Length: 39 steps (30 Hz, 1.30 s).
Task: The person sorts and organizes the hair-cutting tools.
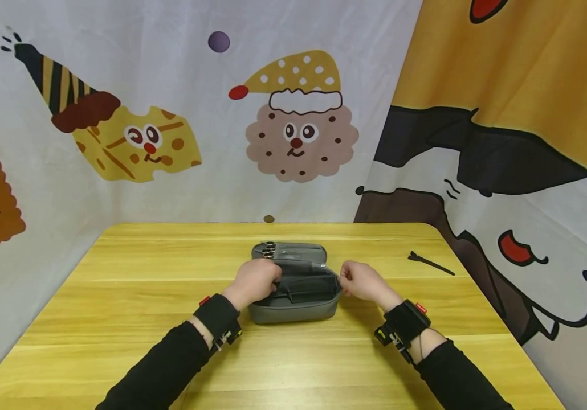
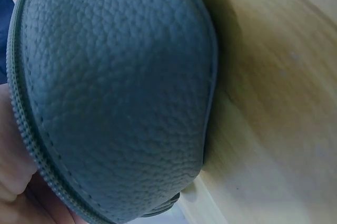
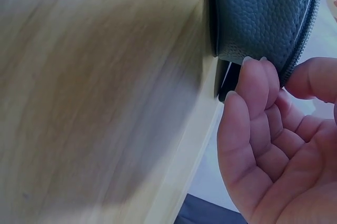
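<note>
A grey grained zip case [image 1: 293, 307] lies open in the middle of the wooden table [image 1: 119, 296]. Its far half lies flat, with scissors [image 1: 269, 249] tucked in it. My left hand [image 1: 260, 280] grips the left rim of the near half, fingers curled over the edge. My right hand [image 1: 347, 279] pinches the right rim at the zip. The left wrist view is filled by the case's shell [image 2: 116, 92], with my left hand [image 2: 13, 182] at the zip edge. In the right wrist view my right hand [image 3: 287, 76] has thumb and curled fingers on either side of the case's [image 3: 263, 13] zip edge.
A black hair clip [image 1: 429, 263] lies on the table to the right of the case. Printed cartoon cloths hang behind the table and along its right side. Bare tabletop lies in front of the case and to the left.
</note>
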Tool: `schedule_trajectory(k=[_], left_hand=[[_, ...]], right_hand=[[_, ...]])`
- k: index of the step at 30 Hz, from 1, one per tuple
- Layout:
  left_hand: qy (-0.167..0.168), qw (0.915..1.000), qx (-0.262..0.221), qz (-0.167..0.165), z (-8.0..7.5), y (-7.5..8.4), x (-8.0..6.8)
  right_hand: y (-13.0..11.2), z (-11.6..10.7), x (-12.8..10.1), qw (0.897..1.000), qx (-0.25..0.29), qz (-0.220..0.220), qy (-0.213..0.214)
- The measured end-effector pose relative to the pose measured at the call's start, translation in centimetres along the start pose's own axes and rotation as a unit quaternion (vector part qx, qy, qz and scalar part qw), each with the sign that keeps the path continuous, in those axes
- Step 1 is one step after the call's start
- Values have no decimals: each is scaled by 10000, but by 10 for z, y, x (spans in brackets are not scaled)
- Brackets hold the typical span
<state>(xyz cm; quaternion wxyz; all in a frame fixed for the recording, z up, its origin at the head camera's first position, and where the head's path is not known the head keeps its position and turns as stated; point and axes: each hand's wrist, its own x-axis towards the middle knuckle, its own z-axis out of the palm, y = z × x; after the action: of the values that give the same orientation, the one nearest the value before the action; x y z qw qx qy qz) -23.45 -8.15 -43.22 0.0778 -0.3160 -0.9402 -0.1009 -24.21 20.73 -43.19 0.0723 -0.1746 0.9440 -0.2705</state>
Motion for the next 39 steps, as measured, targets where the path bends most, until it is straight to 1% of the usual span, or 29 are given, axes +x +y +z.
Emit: schedule_trajectory(k=[5, 13, 17, 24, 32, 39], left_hand=[[-181, 9996, 179, -136, 4, 2, 3], [-247, 9991, 261, -241, 11, 3, 3], [-252, 9989, 269, -286, 12, 3, 4], [-300, 9986, 268, -356, 12, 5, 4], [-379, 9981, 343, -345, 10, 5, 5], [-375, 9985, 259, -304, 9, 7, 4]], right_hand=[[1, 0, 1, 10000, -47, -30, 14], [1, 0, 0, 10000, -45, -10, 1], [1, 0, 0, 9999, -70, -75, 14], [2, -1, 0, 10000, -22, -32, -24], [2, -1, 0, 9999, 103, 30, -72], [0, -1, -1, 9998, 123, 105, -71]])
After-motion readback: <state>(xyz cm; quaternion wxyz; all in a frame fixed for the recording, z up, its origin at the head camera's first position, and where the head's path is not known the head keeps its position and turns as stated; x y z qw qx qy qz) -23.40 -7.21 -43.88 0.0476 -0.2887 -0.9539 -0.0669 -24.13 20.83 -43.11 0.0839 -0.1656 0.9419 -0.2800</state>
